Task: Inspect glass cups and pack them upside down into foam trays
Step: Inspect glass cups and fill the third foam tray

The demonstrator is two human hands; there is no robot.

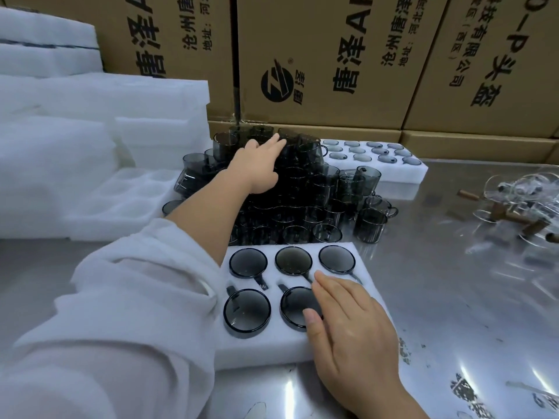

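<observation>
A white foam tray lies in front of me with several smoky grey glass cups set upside down in its holes. My right hand lies flat on the tray's right side, fingers straight, covering the near right hole and part of one cup. Behind the tray stands a heap of loose grey glass cups. My left hand reaches over that heap with fingers stretched out, touching the cups at the top. It holds nothing that I can see.
A filled foam tray sits behind the heap on the right. Empty foam trays and foam stacks fill the left. Cardboard boxes wall off the back. Clear glassware with wooden handles lies at the right on the steel table.
</observation>
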